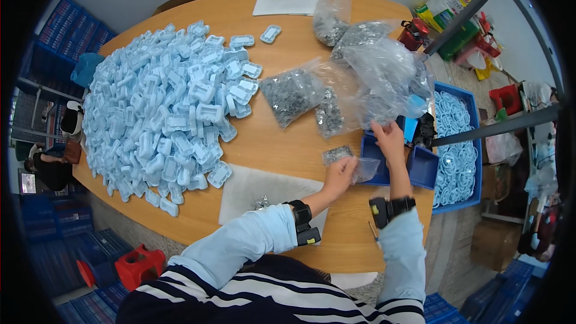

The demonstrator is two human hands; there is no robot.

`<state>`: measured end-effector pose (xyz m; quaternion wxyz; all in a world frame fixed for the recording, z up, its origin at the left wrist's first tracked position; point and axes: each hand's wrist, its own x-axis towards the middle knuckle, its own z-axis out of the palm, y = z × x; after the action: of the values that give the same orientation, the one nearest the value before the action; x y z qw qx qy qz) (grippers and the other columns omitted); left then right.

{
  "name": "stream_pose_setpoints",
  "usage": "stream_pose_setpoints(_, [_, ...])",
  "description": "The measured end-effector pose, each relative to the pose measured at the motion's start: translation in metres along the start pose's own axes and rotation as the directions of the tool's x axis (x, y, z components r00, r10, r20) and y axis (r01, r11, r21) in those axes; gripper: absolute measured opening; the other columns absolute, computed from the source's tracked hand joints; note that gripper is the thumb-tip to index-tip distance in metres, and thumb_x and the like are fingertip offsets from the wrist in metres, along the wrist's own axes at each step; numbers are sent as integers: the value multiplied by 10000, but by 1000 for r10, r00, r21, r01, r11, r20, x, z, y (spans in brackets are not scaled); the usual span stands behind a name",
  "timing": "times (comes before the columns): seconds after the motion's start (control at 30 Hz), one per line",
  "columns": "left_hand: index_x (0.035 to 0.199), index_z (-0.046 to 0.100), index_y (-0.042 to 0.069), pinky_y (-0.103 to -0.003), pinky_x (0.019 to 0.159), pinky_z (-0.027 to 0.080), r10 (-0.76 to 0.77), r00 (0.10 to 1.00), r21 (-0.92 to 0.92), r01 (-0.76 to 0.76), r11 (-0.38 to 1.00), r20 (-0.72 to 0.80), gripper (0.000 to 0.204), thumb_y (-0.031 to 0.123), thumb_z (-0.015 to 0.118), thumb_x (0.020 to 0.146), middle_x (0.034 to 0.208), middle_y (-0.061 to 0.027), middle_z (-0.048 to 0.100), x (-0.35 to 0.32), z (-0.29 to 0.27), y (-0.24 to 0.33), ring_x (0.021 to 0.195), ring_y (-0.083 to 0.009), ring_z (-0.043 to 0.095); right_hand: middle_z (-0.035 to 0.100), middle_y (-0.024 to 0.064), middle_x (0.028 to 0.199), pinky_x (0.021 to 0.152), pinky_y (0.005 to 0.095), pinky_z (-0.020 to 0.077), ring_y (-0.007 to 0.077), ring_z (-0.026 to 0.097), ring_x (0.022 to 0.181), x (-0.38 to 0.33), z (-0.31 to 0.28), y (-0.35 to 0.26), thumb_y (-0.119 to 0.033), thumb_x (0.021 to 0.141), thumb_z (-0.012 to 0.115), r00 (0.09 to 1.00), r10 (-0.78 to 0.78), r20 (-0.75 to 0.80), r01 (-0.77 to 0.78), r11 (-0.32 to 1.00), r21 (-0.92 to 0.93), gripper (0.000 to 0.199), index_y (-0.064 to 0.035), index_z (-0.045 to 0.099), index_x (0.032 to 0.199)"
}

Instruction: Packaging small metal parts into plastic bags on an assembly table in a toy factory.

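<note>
Pinching small clear bag of metal parts with left hand, right hand gripping its far edge, over round wooden table; blue plastic pieces heap left, blue crates along wall.

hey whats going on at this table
A person sits at a wooden table handling small clear bags of tiny metal parts. The left hand grips one small bag, while the right hand reaches into a bigger clear bag by the blue bin. A heap of light blue plastic pieces covers the table's left side, untouched.
</note>
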<state>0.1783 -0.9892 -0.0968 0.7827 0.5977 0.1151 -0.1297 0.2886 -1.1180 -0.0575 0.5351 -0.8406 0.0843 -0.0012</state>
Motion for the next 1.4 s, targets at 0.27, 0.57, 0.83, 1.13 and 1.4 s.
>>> stream_pose_setpoints(0.27, [939,625,28,-357,683,455,33,919,588,-279,759,393,278,277,562,833,864,-169,620,-36,-31,-9,779,-261,601,558,16,684,562,235,391,90,485,589,12,46,-47,-261,823,578,973,-48,226,15,989,149,264,-1,594,776])
stream_pose_setpoints(0.57, [1182,477,-26,-373,906,403,61,995,472,-91,877,78,663,432,655,738,1181,-202,510,-63,-121,28,1111,-295,480,540,-20,732,616,194,376,50,461,669,-18,19,-161,-211,835,500,902,-330,278,176,870,461,237,-23,629,899])
stream_pose_setpoints(0.83, [1359,108,-21,-362,1038,231,396,918,605,-321,729,11,1136,374,808,556,1376,-207,236,-92,-176,82,1262,-308,287,622,156,974,595,183,405,101,527,712,-138,-23,-227,-206,798,430,806,-301,509,44,889,456,375,85,594,969])
stream_pose_setpoints(1.13, [1379,96,16,-340,1007,275,-167,828,299,-1,954,535,1017,277,762,656,1253,-154,437,-169,-180,78,1195,-219,377,626,121,903,620,240,445,146,577,748,-166,18,-167,-206,890,412,892,61,447,-347,728,592,282,16,567,968])
stream_pose_setpoints(1.4, [1377,112,62,-314,869,424,-317,744,-217,523,824,589,810,235,647,794,1265,-111,415,-225,-175,-31,1063,-180,503,618,204,958,498,228,440,152,574,607,-193,28,-91,-254,913,397,720,108,686,-546,698,463,294,-14,534,1011])
